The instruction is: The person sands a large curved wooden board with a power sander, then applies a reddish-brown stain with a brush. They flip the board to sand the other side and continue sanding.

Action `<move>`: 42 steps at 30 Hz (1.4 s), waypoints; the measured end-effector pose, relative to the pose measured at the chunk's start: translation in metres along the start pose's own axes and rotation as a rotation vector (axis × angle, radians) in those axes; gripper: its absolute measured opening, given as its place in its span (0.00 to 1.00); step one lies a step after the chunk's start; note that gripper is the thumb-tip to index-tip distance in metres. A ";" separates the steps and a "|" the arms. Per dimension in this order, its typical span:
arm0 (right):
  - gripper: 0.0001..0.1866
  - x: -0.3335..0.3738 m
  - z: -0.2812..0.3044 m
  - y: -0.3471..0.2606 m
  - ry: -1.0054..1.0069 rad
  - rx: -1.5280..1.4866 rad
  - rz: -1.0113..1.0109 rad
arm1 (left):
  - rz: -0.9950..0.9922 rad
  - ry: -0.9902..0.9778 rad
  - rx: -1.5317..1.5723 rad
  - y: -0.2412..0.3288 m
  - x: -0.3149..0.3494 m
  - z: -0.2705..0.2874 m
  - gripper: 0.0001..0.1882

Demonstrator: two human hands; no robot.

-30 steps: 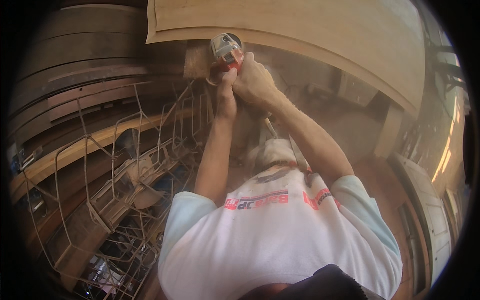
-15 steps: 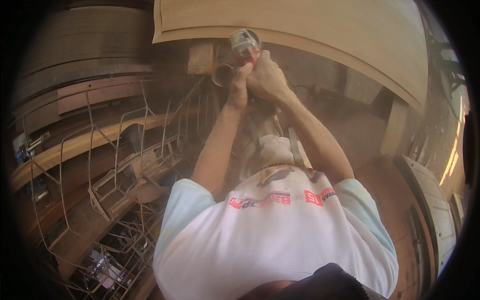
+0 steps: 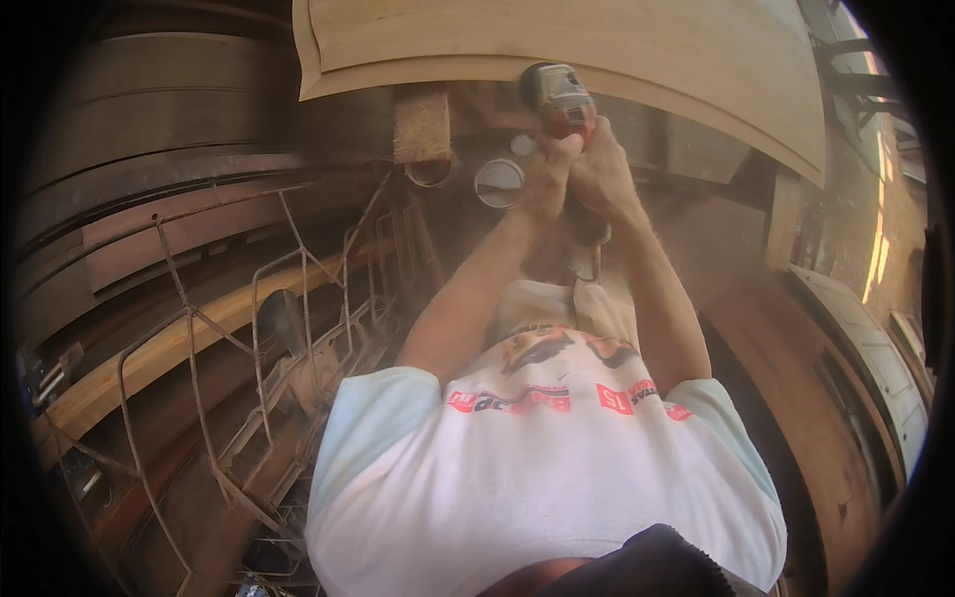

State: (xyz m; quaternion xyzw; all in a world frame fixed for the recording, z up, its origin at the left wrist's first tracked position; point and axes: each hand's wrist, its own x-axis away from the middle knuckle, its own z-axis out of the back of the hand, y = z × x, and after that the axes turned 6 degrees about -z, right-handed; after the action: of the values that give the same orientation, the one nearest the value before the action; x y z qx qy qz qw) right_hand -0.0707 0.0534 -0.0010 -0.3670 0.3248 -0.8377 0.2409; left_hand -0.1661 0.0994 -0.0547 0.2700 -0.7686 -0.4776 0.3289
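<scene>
Both my hands are wrapped around a grey and red angle grinder (image 3: 565, 92), held out in front of me with its head up at the near edge of a large pale wooden panel (image 3: 567, 40). My left hand (image 3: 547, 177) is closed on the tool's left side, the thumb lying near its red part. On the other side my right hand (image 3: 604, 171) grips the body. The dark round disc shows at the head's upper left; whether it touches the panel edge I cannot tell. The rear of the tool hangs down toward my shirt. Dusty haze surrounds it.
A rough wooden block (image 3: 422, 129) stands beneath the panel's left part, and a wooden leg (image 3: 784, 221) under its right. Left of my hands is a round pale-topped thing (image 3: 498, 183). A bent wire rack (image 3: 189, 313) fills the left side. White panelled boards (image 3: 875, 348) lean at right.
Both hands and the angle grinder have moved to the right along the panel's near edge. The grinder's head has turned, its disc now at the left. The view has shifted slightly.
</scene>
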 end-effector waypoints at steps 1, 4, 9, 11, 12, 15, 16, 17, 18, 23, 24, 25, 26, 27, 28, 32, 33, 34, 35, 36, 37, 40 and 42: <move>0.29 -0.001 -0.005 -0.005 0.001 0.023 -0.005 | 0.001 -0.006 0.083 0.001 0.000 0.009 0.24; 0.28 -0.004 -0.028 -0.019 -0.067 0.042 0.013 | -0.010 -0.024 0.245 -0.007 -0.004 0.040 0.25; 0.32 0.002 0.002 -0.001 -0.011 0.026 -0.058 | -0.001 -0.033 0.131 -0.007 0.004 0.003 0.27; 0.34 0.002 0.025 0.031 0.078 -0.019 -0.067 | -0.034 -0.155 0.113 -0.023 -0.002 -0.027 0.30; 0.35 0.002 0.037 0.047 0.127 -0.052 -0.068 | 0.042 -0.157 0.058 -0.038 -0.004 -0.044 0.31; 0.37 -0.009 0.066 0.101 0.213 -0.179 -0.072 | 0.170 -0.247 -0.120 -0.032 -0.007 -0.087 0.27; 0.37 -0.010 0.071 0.111 0.232 -0.223 -0.080 | 0.201 -0.292 -0.178 -0.025 -0.006 -0.095 0.25; 0.35 -0.007 0.075 0.105 0.236 -0.180 -0.131 | 0.220 -0.256 -0.148 -0.030 -0.006 -0.093 0.25; 0.33 -0.006 0.073 0.100 0.237 -0.169 -0.088 | 0.238 -0.221 -0.120 -0.037 -0.007 -0.091 0.25; 0.28 0.000 0.031 0.042 0.087 -0.021 -0.024 | 0.031 -0.168 0.078 -0.027 -0.003 -0.032 0.27; 0.29 0.000 0.022 0.030 0.040 -0.016 -0.026 | 0.011 -0.112 0.116 -0.031 -0.003 -0.017 0.26; 0.29 -0.001 0.013 0.019 -0.008 -0.015 -0.027 | 0.031 -0.115 0.158 -0.023 -0.004 -0.009 0.25; 0.30 -0.002 0.010 0.014 -0.067 -0.010 -0.021 | 0.047 -0.106 0.203 -0.011 -0.002 -0.002 0.24; 0.30 -0.003 0.013 0.016 -0.059 -0.015 -0.042 | 0.064 -0.097 0.247 -0.006 0.000 0.000 0.24; 0.31 -0.005 0.016 0.019 -0.051 -0.020 -0.064 | 0.056 -0.121 0.216 -0.011 -0.003 -0.004 0.24; 0.33 0.002 0.050 0.035 0.063 -0.051 -0.118 | 0.056 -0.183 0.029 -0.031 -0.012 -0.042 0.26; 0.34 0.003 0.059 0.044 0.098 -0.071 -0.115 | 0.079 -0.203 -0.033 -0.035 -0.012 -0.054 0.26; 0.34 0.003 0.067 0.054 0.132 -0.092 -0.112 | 0.090 -0.205 -0.070 -0.037 -0.014 -0.062 0.27; 0.34 0.005 0.072 0.062 0.172 -0.109 -0.121 | 0.112 -0.214 -0.100 -0.041 -0.014 -0.071 0.28; 0.34 0.005 0.070 0.065 0.166 -0.110 -0.107 | 0.134 -0.223 -0.131 -0.043 -0.013 -0.077 0.29; 0.34 0.002 0.065 0.068 0.159 -0.111 -0.092 | 0.156 -0.192 -0.070 -0.043 -0.010 -0.074 0.28; 0.33 -0.006 0.053 0.056 0.066 -0.051 -0.090 | 0.150 -0.146 0.062 -0.035 -0.008 -0.053 0.27; 0.32 -0.009 0.043 0.041 -0.014 -0.030 -0.087 | 0.047 -0.136 0.094 -0.025 -0.009 -0.035 0.27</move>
State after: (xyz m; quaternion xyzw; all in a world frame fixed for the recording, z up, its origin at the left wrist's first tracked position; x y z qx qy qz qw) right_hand -0.0251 0.0159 -0.0120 -0.3903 0.3194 -0.8398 0.2011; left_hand -0.1307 0.0766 -0.0686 0.2338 -0.8169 -0.4504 0.2742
